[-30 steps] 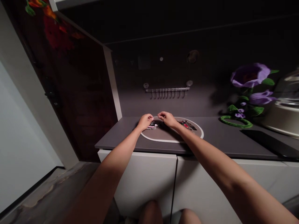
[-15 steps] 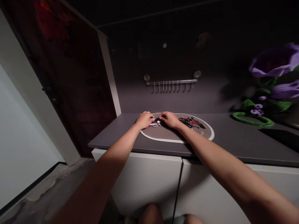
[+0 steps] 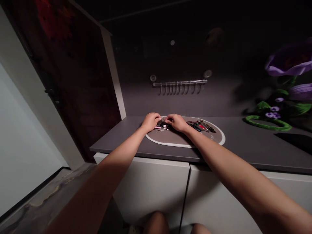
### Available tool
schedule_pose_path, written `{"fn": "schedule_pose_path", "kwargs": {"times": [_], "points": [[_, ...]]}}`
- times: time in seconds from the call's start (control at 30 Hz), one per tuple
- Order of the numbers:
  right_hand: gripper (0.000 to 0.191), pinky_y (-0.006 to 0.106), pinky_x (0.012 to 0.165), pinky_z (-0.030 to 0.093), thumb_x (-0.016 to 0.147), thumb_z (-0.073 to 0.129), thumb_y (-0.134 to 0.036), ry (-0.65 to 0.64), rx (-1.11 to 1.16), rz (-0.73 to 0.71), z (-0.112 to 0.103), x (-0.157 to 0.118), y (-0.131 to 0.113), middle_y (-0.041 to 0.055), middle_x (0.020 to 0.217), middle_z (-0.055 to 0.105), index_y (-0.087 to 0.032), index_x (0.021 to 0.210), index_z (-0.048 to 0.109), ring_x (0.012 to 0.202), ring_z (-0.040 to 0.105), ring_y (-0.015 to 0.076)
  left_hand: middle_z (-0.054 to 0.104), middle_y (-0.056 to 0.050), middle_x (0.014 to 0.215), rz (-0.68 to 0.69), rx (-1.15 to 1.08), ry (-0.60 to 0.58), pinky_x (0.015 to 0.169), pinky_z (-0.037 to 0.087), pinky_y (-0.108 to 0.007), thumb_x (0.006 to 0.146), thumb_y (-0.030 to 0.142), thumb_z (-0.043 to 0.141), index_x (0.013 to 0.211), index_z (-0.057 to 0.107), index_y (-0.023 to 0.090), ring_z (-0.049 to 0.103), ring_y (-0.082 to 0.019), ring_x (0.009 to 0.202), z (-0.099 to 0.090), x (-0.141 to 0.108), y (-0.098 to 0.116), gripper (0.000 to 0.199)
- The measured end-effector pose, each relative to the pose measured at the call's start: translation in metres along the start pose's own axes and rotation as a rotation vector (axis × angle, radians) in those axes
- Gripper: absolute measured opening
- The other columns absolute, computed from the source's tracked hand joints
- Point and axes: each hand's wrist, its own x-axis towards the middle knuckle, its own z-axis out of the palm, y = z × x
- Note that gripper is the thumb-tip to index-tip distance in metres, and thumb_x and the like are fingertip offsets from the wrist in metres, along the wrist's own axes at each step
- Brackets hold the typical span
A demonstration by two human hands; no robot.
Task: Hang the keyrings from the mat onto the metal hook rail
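My left hand (image 3: 151, 121) is over the left end of an oval brown mat (image 3: 170, 139) with a white rim. Its thumb and fingers are pinched together at a small cluster of metallic and pink pieces (image 3: 159, 128), which look like keys or trinkets. My right hand (image 3: 177, 122) faces it just to the right, fingertips closed together in a pinch by a small white round piece (image 3: 165, 126). Whatever lies between the fingertips is too small and dark to name. Right of my right wrist, a pile of small dark, red and metallic pieces (image 3: 201, 126) rests on the mat.
The mat lies on a grey counter (image 3: 117, 136) above white cabinet doors (image 3: 151, 182). A clear rail with hooks (image 3: 180, 83) is fixed to the dark wall behind. Purple flowers with a green ring base (image 3: 268, 123) stand right. A dark door (image 3: 80, 81) is left.
Both hands stay close together over the left part of the mat, their fingers shifting slightly. The view has tilted a little; the pieces lie much as before.
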Motion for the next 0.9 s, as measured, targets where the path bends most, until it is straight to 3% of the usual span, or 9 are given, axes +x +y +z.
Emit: {"fn": "schedule_pose_path", "kwargs": {"times": [0.47, 0.67, 0.9], "points": [[0.019, 0.024, 0.070, 0.038, 0.075, 0.053, -0.031, 0.160, 0.410, 0.005, -0.002, 0.001, -0.007, 0.0029, 0.079, 0.063, -0.015, 0.078, 0.062, 0.072, 0.053, 0.0122, 0.066, -0.006, 0.079, -0.153, -0.667, 0.159, 0.072, 0.044, -0.027, 0.070, 0.028, 0.059, 0.078, 0.063, 0.012, 0.058, -0.014, 0.074, 0.003, 0.005, 0.002, 0.019], [0.025, 0.024, 0.065, 0.038, 0.069, 0.057, -0.038, 0.143, 0.634, 0.020, 0.002, 0.003, -0.006, 0.0009, 0.071, 0.059, -0.014, 0.075, 0.059, 0.065, 0.049, 0.0103, 0.066, -0.006, 0.076, -0.177, -0.768, 0.162, 0.072, 0.044, -0.027, 0.067, 0.032, 0.062, 0.077, 0.064, 0.012, 0.058, -0.013, 0.071, 0.005, 0.004, 0.002, 0.023], [0.027, 0.024, 0.068, 0.038, 0.068, 0.058, -0.040, 0.157, 0.686, 0.052, -0.002, 0.000, -0.012, 0.0004, 0.071, 0.057, -0.014, 0.075, 0.058, 0.065, 0.048, 0.0099, 0.067, -0.006, 0.076, -0.139, -0.759, 0.151, 0.073, 0.044, -0.028, 0.067, 0.034, 0.061, 0.077, 0.065, 0.012, 0.058, -0.014, 0.072, 0.006, 0.006, 0.002, 0.024]]}}
